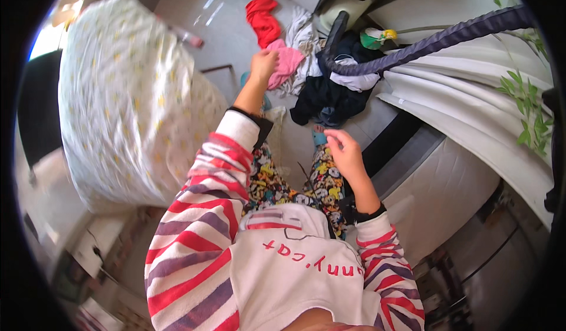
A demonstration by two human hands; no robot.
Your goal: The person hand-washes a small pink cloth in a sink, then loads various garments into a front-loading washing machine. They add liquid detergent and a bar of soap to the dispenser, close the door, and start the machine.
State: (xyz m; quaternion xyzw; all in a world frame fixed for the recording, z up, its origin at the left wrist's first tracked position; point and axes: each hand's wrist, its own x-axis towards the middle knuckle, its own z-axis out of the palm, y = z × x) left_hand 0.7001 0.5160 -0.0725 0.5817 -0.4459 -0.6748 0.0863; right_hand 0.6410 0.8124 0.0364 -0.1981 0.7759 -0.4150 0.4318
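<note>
My left hand is stretched forward with its fingers curled, right at the edge of a pink cloth. Whether the fingers grip that cloth cannot be made out. Nearer to me, my right hand hangs above my blue slipper, thumb and forefinger slightly apart and nothing seen between them. Around the pink cloth lies a heap of laundry on the floor: a red garment, a grey-white crumpled cloth, dark garments and a white piece on top of them.
A dark padded curved tube crosses above the heap. At left a white cloth with yellow print drapes over something bulky. White curtain-like fabric and leafy stems are at right. A green-and-white figure lies behind the dark garments.
</note>
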